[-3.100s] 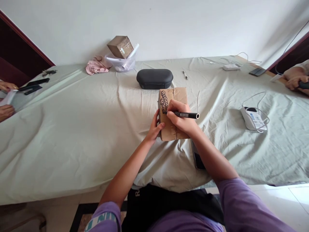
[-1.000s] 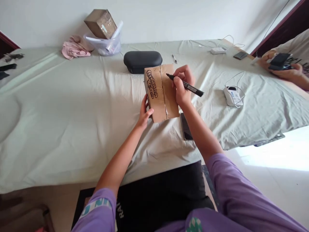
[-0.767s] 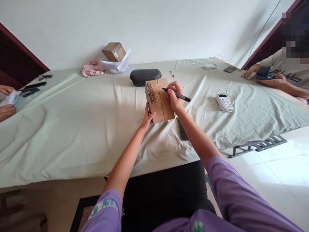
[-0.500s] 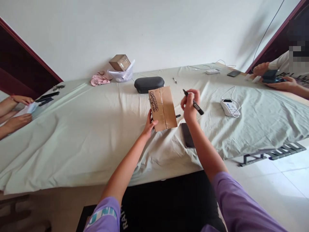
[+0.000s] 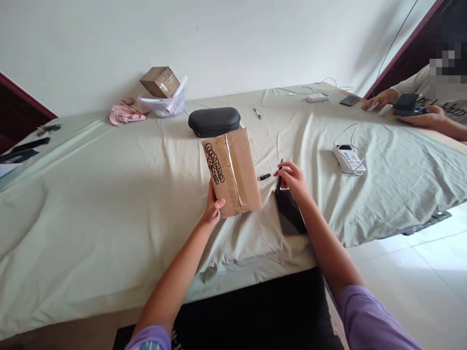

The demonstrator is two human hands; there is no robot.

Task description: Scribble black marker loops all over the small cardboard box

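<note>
My left hand (image 5: 213, 205) grips the lower left edge of a cardboard box (image 5: 236, 170), thumb on its front, other fingers hidden behind. Black looped scribbles run down the box's left side, and a seam crosses its middle. In my right hand (image 5: 293, 179) is a black marker (image 5: 279, 178), pinched between the fingers with its tip pointing up and away. Beneath that hand a dark smartphone (image 5: 291, 212) lies on the cloth. A black marker cap (image 5: 265, 176) rests between the box and my right hand.
Behind the box sits a black hard case (image 5: 214, 121). Farther back are a pink cloth (image 5: 127, 112), a plastic tub (image 5: 168, 104) with a brown box (image 5: 160, 81), and a pen (image 5: 257, 113). A white device with a cable (image 5: 349, 159) lies right, near another person's hands (image 5: 423, 116).
My right hand has come down toward the smartphone, and the marker has turned more upright. The box looks larger and nearer. The view has shifted, so the hands at far left are out of sight.
</note>
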